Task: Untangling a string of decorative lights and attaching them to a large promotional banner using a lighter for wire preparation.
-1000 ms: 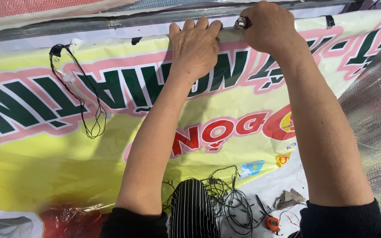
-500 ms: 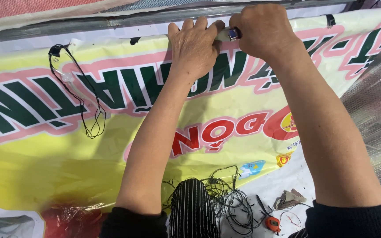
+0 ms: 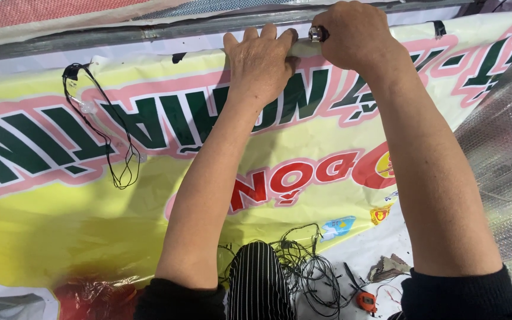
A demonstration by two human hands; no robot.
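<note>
Yellow banner (image 3: 149,219) edge pinned flat under the left hand (image 3: 260,62); right hand (image 3: 351,35) (fingers clamped on a small metal tool (image 3: 316,34)) has slid leftward, closing up beside it.

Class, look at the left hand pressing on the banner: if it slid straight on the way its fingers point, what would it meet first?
The left hand points up toward the top edge of the banner. Just past its fingers it would probably meet the grey bar along that edge, though depth is hard to judge.

left hand (image 3: 262,65) on banner (image 3: 149,178), right hand (image 3: 351,35) gripping tool (image 3: 315,34)
</note>
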